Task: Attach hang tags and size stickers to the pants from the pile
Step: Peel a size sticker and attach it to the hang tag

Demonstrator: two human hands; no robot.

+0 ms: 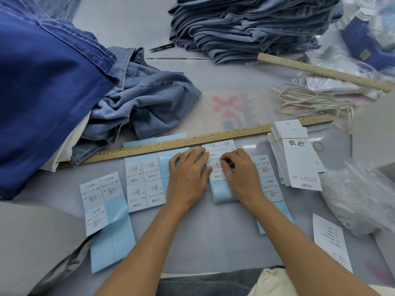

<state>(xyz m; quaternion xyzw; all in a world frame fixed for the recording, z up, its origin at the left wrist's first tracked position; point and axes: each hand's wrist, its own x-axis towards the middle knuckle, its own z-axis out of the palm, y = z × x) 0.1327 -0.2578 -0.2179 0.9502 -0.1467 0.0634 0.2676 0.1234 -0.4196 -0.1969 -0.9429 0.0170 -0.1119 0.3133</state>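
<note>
— Grey worktable (213,242), item one?
— L size sticker sheet (218,165), below the wooden ruler (171,144). Left hand (187,178) presses flat; right hand (241,174) pinches a label edge.
— Handling?
— Likely thin, light, tacky: lift by a corner. Pants pile (245,26) sits beyond, soft, floppy.

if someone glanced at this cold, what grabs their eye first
Probably the two hands, left hand and right hand, meeting mid-table over a sticker sheet marked L, with more blue sheets either side. Next, the folded jeans stack at the far edge and the long wooden ruler lying across the middle.
</note>
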